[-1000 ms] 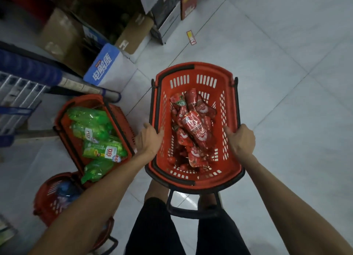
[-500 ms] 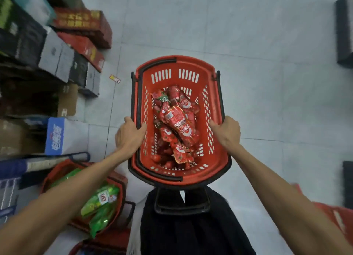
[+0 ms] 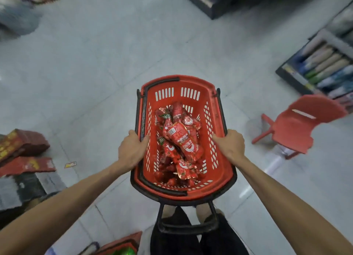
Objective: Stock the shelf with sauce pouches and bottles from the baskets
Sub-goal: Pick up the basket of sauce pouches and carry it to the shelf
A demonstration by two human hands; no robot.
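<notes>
The pouches (image 3: 177, 140) lie heaped in the basket (image 3: 193, 80). They are soft, glossy foil that will slump and slide over each other (light singly, I judge, but a fair load together). I'd take one by its neck or flat body, not by a corner. My left hand (image 3: 131, 149) and right hand (image 3: 230, 145) each curl over a side rim, holding the basket up above the floor (image 3: 95, 63). A chair (image 3: 298, 126) stands to my right, with a shelf (image 3: 324, 67) beyond it.
</notes>
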